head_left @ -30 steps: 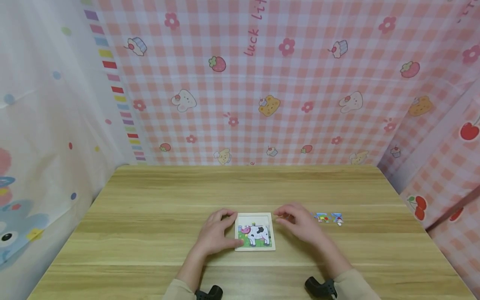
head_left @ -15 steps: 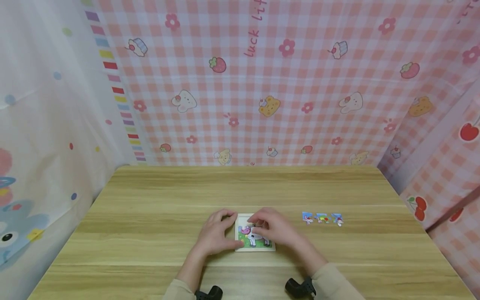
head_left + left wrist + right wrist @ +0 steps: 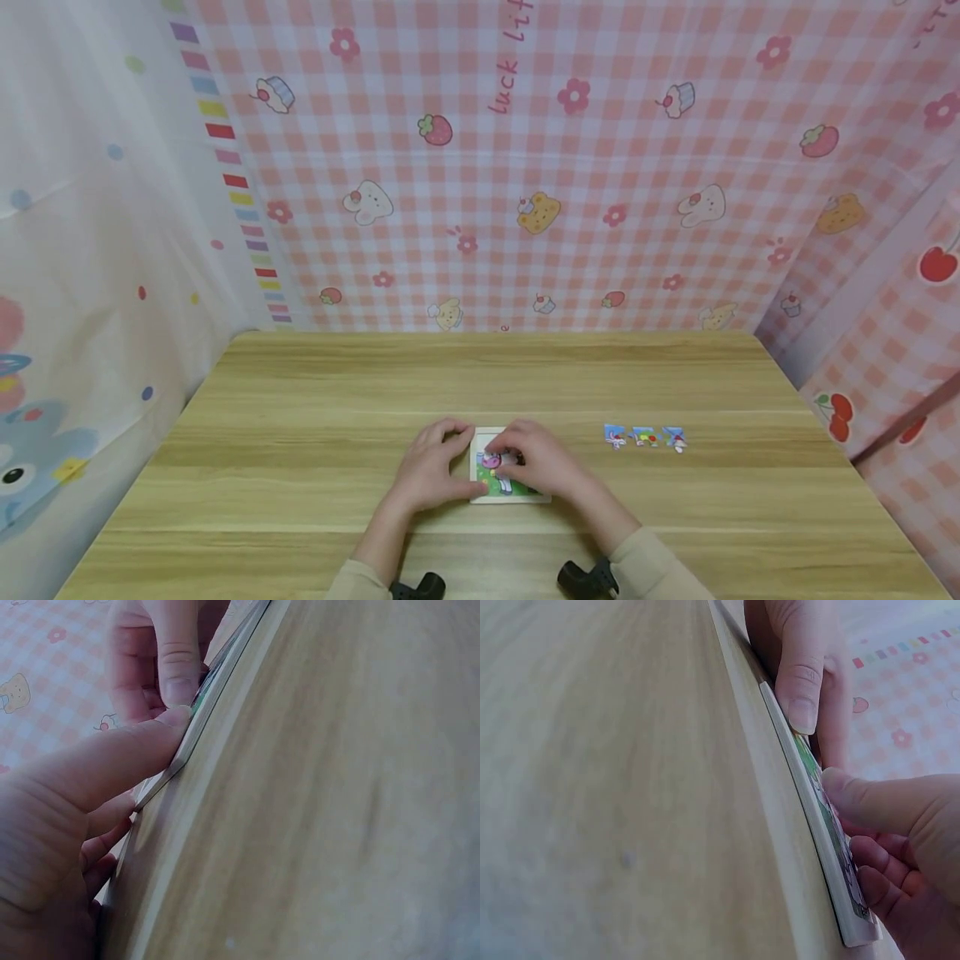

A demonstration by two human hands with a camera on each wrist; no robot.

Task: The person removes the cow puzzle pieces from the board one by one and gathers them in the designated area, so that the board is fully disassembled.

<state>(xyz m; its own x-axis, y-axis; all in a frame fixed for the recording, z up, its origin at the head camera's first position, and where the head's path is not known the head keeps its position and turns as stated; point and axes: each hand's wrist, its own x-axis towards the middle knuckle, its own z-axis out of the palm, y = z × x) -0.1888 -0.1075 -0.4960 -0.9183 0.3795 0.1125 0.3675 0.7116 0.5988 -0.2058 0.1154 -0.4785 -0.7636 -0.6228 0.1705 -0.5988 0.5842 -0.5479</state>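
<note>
A small wooden jigsaw puzzle tray (image 3: 512, 500) lies flat on the table, its picture showing a black-and-white cow with a pink muzzle on green grass. Along the top of the tray runs a pale strip with no picture. My left hand (image 3: 431, 467) holds the tray at its left side, thumb on the lower left corner and fingers by the upper left corner. Above the picture, my right hand (image 3: 543, 458) touches the cow puzzle with bent thumb and fingertips, which stand apart around the cow's head. The right wrist view shows this thumb (image 3: 877, 799) on the picture; no loose piece shows in it.
Right of the tray lie three loose jigsaw pieces in a row: a left one (image 3: 614, 436), a middle one (image 3: 645, 437) and a right one (image 3: 675, 438), all with blue parts. Behind the wooden table (image 3: 337, 383) hangs a pink checked cloth (image 3: 465, 167).
From beside the tray's right edge, my right hand has moved left over the picture, uncovering the leftmost loose piece. The left hand and the tray have stayed in place.
</note>
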